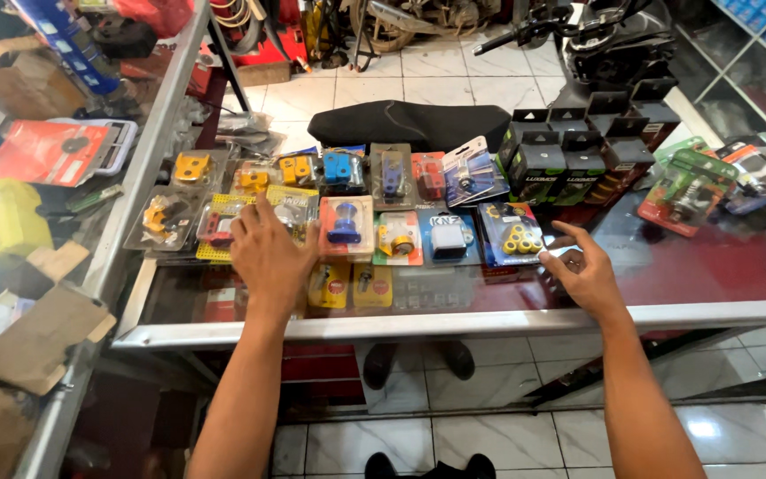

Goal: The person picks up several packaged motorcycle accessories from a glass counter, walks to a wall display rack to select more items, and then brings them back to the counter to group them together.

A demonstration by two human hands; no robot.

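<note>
Left hand flat on blister packs, grip open; right hand hovering, grip open, empty.

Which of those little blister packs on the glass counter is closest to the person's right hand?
The pack of yellow rollers on a blue card, at the right end of the front row. The right hand hovers just beside it; every other pack lies farther left.

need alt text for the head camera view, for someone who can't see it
Seen from above, a person's left hand lies flat on a row of small blister packs of coloured parts set out on a glass counter. The right hand hovers open, fingers spread, beside a pack of yellow rollers. Black boxes and a black seat sit behind.
</note>
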